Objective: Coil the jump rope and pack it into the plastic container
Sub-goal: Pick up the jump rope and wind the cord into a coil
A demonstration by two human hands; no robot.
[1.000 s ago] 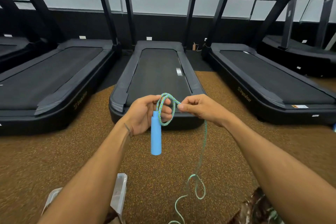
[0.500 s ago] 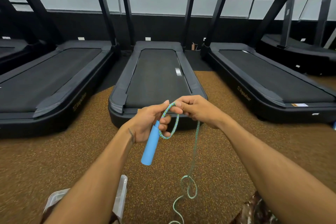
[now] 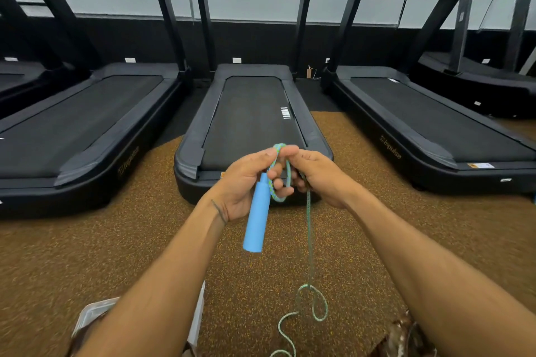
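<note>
Brown speckled floor (image 3: 87, 255) fills lower frame. Black treadmills stand side by side across middle: left treadmill (image 3: 72, 124), centre treadmill (image 3: 252, 119), right treadmill (image 3: 435, 124). Clear plastic container (image 3: 92, 310) lower left. Jump rope (image 3: 314, 307) tail looped bottom centre.

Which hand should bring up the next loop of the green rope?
Probably the right hand. It pinches the braided green-and-blue jump rope where the loose length hangs down. The left hand holds the blue cylindrical plastic handle and the loop.
</note>
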